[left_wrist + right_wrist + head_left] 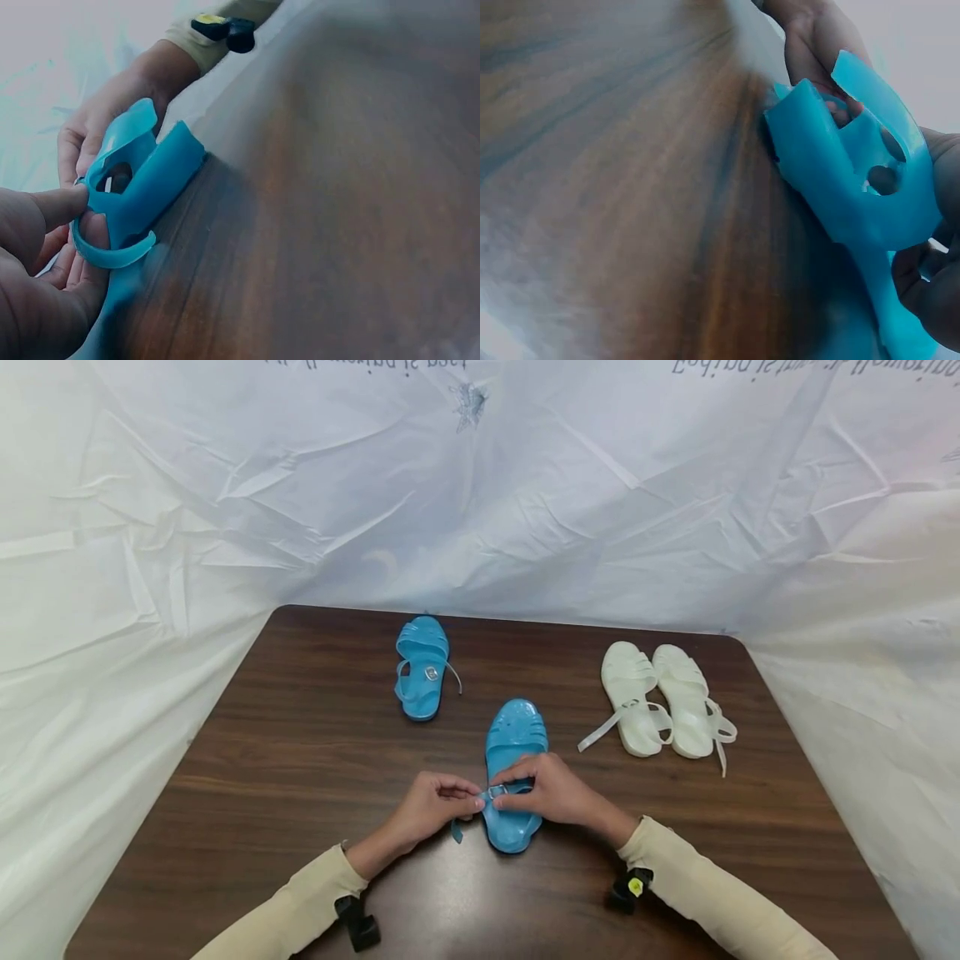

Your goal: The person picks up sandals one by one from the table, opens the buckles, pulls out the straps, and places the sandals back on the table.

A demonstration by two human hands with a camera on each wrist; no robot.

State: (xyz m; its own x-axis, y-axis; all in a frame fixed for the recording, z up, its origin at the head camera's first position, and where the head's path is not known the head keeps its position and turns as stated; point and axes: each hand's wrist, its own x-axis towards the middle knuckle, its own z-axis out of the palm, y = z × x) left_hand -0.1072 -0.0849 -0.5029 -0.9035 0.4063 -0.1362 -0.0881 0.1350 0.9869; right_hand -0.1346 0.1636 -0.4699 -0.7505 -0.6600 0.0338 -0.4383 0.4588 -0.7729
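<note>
In the head view a blue jelly sandal [517, 727] lies on the table, toe pointing away from me. My left hand [426, 810] pinches its ankle strap at the left side, between thumb and fingertips. The strap's loose end [120, 257] curls out below those fingers in the left wrist view. From the other side my right hand [558, 789] grips the strap by the metal buckle [497, 792], thumb and fingers curled around it. The heel part [817, 157] faces the right wrist camera. Fingers partly hide the buckle.
A second blue sandal [423, 689] with its strap undone lies farther back, left of the middle. Two white sandals [628, 672] stand side by side at the right, straps loose. The dark wooden table [315, 718] ends at a white sheet [450, 527] behind.
</note>
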